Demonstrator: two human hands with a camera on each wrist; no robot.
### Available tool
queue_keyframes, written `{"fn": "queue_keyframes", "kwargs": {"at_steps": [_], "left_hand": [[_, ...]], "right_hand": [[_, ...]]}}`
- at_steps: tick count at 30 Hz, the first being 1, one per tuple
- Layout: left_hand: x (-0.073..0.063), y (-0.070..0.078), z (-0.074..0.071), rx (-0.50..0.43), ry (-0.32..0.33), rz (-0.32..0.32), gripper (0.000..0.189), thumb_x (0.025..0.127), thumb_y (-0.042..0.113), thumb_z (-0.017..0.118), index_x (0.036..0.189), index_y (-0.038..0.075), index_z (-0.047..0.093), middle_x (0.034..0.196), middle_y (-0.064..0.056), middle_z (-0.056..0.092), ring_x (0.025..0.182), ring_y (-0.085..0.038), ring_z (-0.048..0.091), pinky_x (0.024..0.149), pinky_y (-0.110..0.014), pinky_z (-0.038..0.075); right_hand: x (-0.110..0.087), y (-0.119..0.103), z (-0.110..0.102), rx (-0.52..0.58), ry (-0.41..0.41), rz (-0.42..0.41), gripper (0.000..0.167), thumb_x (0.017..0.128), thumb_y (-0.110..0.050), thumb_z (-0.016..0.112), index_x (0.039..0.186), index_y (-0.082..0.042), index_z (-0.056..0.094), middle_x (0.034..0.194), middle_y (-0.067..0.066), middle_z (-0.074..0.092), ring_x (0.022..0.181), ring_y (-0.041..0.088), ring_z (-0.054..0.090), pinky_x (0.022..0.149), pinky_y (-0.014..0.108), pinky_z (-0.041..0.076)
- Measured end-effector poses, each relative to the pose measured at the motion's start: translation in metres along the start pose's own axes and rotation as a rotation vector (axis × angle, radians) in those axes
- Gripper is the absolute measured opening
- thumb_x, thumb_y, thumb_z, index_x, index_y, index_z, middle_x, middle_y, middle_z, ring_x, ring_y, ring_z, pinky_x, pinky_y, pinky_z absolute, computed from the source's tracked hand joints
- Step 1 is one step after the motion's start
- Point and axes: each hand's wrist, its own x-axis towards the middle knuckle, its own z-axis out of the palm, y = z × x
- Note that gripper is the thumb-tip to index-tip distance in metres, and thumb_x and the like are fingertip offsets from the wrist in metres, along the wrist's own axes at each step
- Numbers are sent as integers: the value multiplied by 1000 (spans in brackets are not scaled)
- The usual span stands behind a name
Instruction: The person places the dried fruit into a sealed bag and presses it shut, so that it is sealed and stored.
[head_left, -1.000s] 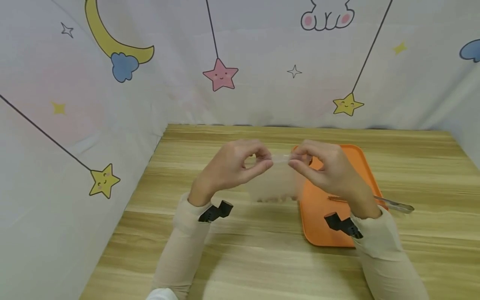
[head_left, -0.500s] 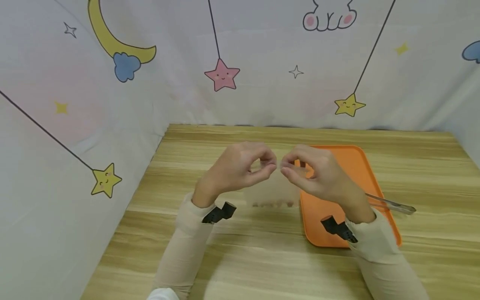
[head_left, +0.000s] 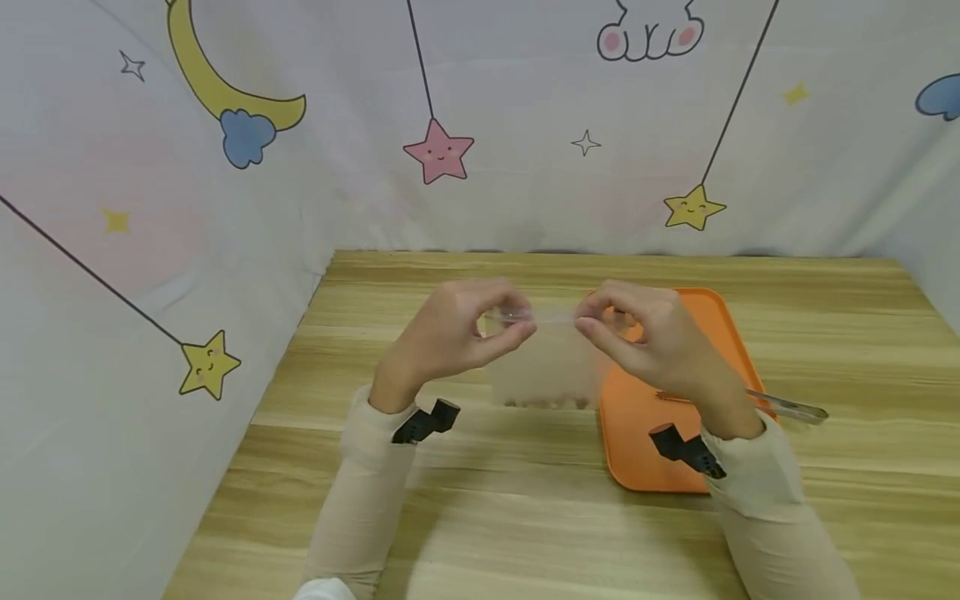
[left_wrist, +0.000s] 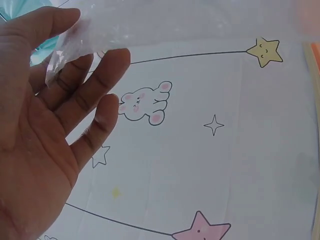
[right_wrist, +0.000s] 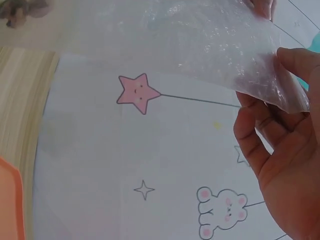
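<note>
A clear plastic bag (head_left: 547,362) hangs above the table between my two hands. My left hand (head_left: 457,329) pinches its top edge on the left between thumb and fingers, and my right hand (head_left: 645,329) pinches the same edge on the right. Short of touching, the fingertips leave a small gap with the edge stretched across it. Several small brownish bits (head_left: 551,403) lie along the bag's bottom; some of these dark bits (right_wrist: 20,12) also appear in the right wrist view. Up close in the left wrist view, the crinkled film (left_wrist: 150,22) runs between thumb and fingers.
An orange tray (head_left: 660,475) lies on the wooden table (head_left: 487,517), partly under my right hand and forearm. Metal tongs (head_left: 795,409) rest across its right edge, their handle end sticking out. A white printed curtain (head_left: 510,200) stands behind and beside the table.
My hands came close together half a second ago, and now they are apart again, with the bag's top edge pulled straighter. The bag stays in both hands.
</note>
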Motion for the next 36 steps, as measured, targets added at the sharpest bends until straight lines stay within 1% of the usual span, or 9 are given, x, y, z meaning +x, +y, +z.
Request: {"fn": "queue_keyframes", "kwargs": {"at_steps": [3,6,10,15,20,23,28,31,36], "left_hand": [[1,0,1,-22,22,35,5,89,5,72,88,6,68,81,-1,67,76,-8,62,73,-24,52],[3,1,5,-20,35,80,5,89,2,70,86,6,66,79,-1,66,73,-9,60,70,-24,51],[7,2,10,-4,32,120,9,88,1,68,82,7,64,75,0,63,69,-8,57,65,-24,50],[8,2,12,-19,6,100,9,90,3,70,83,8,65,77,1,64,71,-7,59,68,-23,50],[3,0,7,-114,3,31,10,88,5,76,89,9,67,83,3,65,77,-10,60,73,-25,49],[2,-1,6,-141,15,38,10,87,2,74,87,8,66,81,2,63,76,-10,57,71,-26,48],[6,2,15,-25,24,110,8,88,3,72,85,7,66,77,1,63,72,-9,57,73,-27,48],[8,4,19,42,37,125,8,87,5,72,84,8,66,76,2,63,70,-8,58,75,-30,46],[8,4,22,20,29,94,9,88,7,75,85,10,67,77,4,64,72,-6,58,79,-33,43]], "right_hand": [[0,-2,-2,-7,-26,12,16,89,3,71,98,-10,68,90,-3,67,75,10,57,71,20,46],[0,-4,-1,-86,-27,-1,8,96,-14,68,102,-7,68,95,-1,69,80,11,62,73,24,49],[4,-8,6,-203,-5,-66,32,103,-35,56,99,-5,68,92,1,68,79,12,64,68,29,52],[6,-9,11,-198,12,-133,31,105,-31,53,92,-6,65,83,1,65,70,12,59,59,28,49],[4,-8,5,-153,0,-120,29,104,-30,54,91,-7,66,82,0,64,70,11,59,62,27,49],[1,-9,1,-165,-31,-89,27,105,-30,53,92,-9,64,84,-2,64,69,8,57,62,26,48],[-1,-13,0,-205,-76,-53,16,102,-23,59,98,-9,65,89,-3,65,72,7,59,61,27,50],[1,-16,1,-195,-69,-60,17,102,-23,59,99,-8,65,91,-1,67,72,7,59,61,26,50],[3,-16,4,-189,-33,-99,32,105,-33,51,95,-6,64,86,-1,65,70,8,60,59,25,49]]}}
